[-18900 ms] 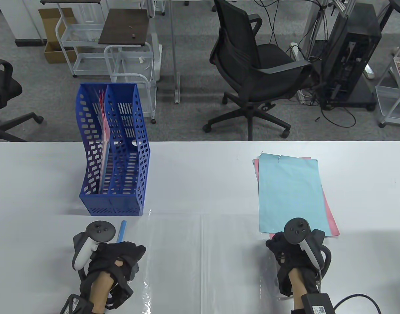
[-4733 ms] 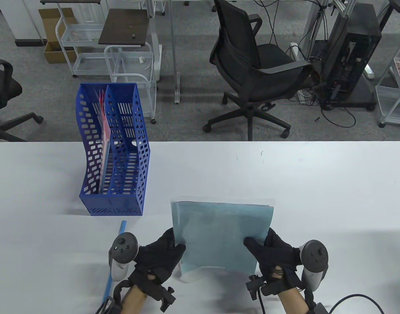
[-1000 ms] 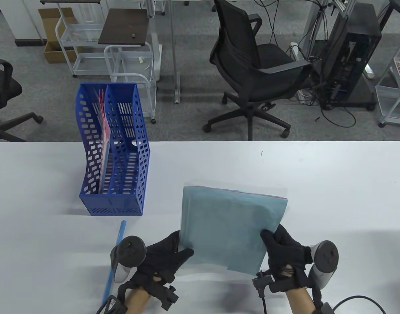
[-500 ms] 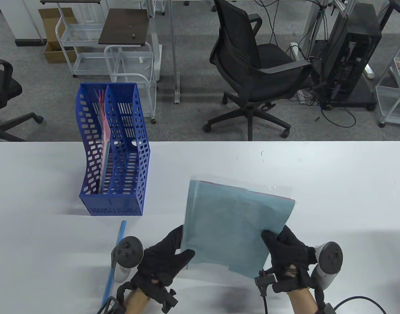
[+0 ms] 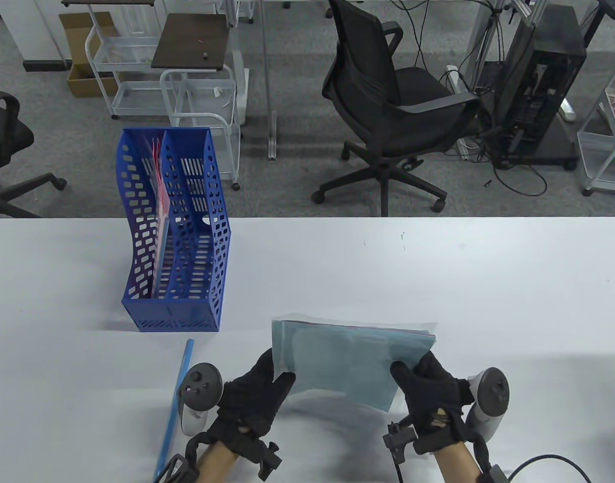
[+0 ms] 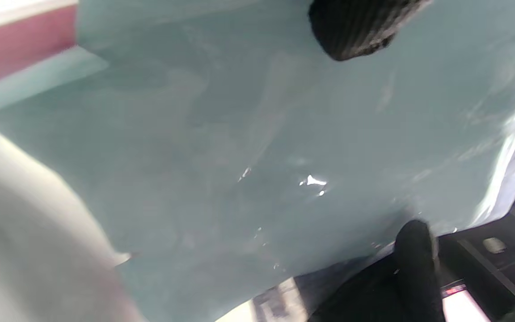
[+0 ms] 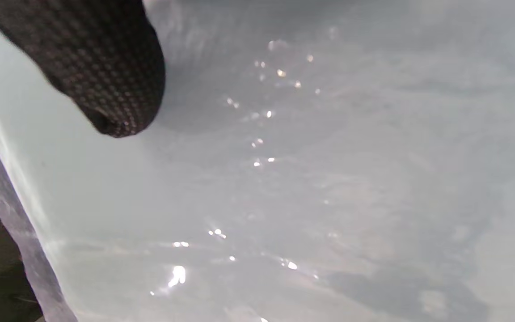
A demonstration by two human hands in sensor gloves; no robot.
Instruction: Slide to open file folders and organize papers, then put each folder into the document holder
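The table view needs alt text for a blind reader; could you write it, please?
Two gloved hands, left hand and right hand, hold a clear folder of blue papers over a white table. A blue document holder stands behind, left.

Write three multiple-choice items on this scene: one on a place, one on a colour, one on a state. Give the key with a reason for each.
1. Where does the blue slide bar lie?
A. inside the holder
B. on the table, beside the left hand
C. at the table's far right corner

2. What colour is the holder?
A. blue
B. black
C. white

3. How is the folder held?
A. it lies flat, untouched
C. by the right hand alone
B. by both hands, one at each side

Key: 1 B, the bar lies on the table just left of the left hand. 2 A, its perforated walls are blue. 3 B, the left hand pinches the folder's left side and the right hand its right side, thumbs on top.
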